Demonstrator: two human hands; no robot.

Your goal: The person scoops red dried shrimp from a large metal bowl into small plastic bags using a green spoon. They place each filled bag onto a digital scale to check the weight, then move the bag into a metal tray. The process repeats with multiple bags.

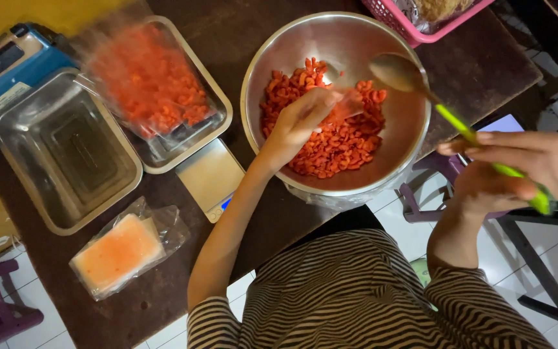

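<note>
A person in a striped top works at a dark table, portioning red-orange snack pieces from a steel bowl at upper centre of the frame. The left hand reaches into the bowl, fingers pinched on what looks like a small clear bag (too blurred to be sure), while the right hand, at right, is closed around the green handle of a spoon whose scoop hovers over the pieces. The step in hand appears to be filling; the next move likely calls for scooping pieces into the bag. Counted: one bowl, one spoon, two metal trays, one scale, one pink basket, one filled packet at lower left.
</note>
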